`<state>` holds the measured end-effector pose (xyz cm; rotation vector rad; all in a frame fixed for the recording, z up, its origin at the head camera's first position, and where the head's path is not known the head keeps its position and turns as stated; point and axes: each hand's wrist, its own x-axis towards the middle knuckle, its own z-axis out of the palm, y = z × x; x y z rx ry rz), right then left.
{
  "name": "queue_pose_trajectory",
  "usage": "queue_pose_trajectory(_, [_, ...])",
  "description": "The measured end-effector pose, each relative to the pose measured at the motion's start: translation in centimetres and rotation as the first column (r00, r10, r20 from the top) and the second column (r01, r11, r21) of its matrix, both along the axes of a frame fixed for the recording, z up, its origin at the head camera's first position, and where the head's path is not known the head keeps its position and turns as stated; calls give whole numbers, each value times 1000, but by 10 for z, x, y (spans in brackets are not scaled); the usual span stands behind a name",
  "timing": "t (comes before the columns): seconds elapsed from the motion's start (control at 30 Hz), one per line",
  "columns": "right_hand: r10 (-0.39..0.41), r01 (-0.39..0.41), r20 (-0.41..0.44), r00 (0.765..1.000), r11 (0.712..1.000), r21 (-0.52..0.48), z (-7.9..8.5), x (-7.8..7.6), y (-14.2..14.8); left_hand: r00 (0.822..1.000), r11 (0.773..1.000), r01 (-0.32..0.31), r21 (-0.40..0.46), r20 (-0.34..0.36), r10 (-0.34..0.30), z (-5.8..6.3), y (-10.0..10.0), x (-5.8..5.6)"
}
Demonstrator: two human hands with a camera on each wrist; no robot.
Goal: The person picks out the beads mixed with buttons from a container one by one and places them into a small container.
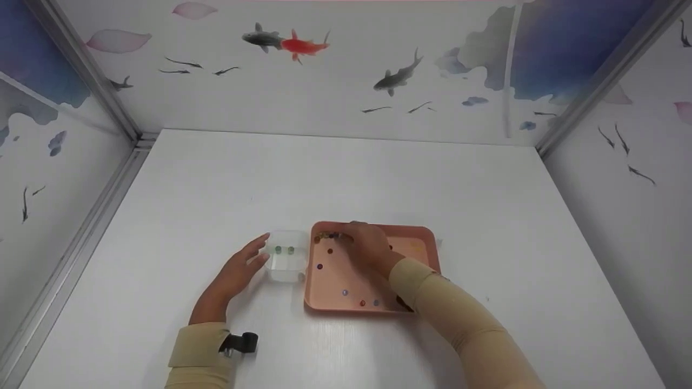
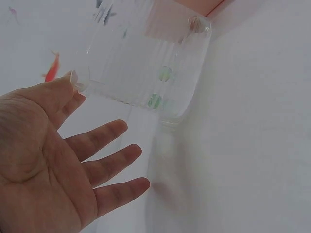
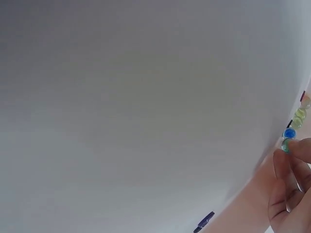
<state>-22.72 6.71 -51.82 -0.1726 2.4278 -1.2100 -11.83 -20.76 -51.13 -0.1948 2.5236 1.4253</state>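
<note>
A pink tray holds several small glass marbles, many gathered in its far-left corner. In that corner, my right hand pinches a green-blue marble between thumb and fingertip. A blue marble and a yellow-green marble sit close beside it. Left of the tray stands a clear plastic container with two green marbles inside. My left hand touches the container's left edge with thumb and index finger, its other fingers spread straight.
Loose marbles, among them a red one and a pale blue one, lie along the tray's near side. The white table is bounded by walls printed with fish. A black wrist mount sticks out from the left sleeve.
</note>
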Motion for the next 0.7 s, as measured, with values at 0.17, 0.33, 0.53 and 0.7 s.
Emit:
queue_pose_trajectory(0.17, [-26, 26, 0, 1000, 1000, 4, 2, -2, 1, 1000, 1000, 6, 4, -2, -6, 0, -1, 0])
queue_pose_trajectory(0.33, [-20, 21, -17, 1000, 1000, 17, 2, -3, 3, 1000, 1000, 8, 15, -6, -7, 0, -1, 0])
queue_pose_trajectory(0.53, [123, -91, -201, 972, 982, 163, 7, -2, 4, 1000, 1000, 7, 14, -5, -6, 1, -1, 0])
queue_pose_trajectory(0.7, [236, -143, -320, 918, 947, 287, 13, 0, 3, 1000, 1000, 7, 16, 3, -7, 2, 0, 1])
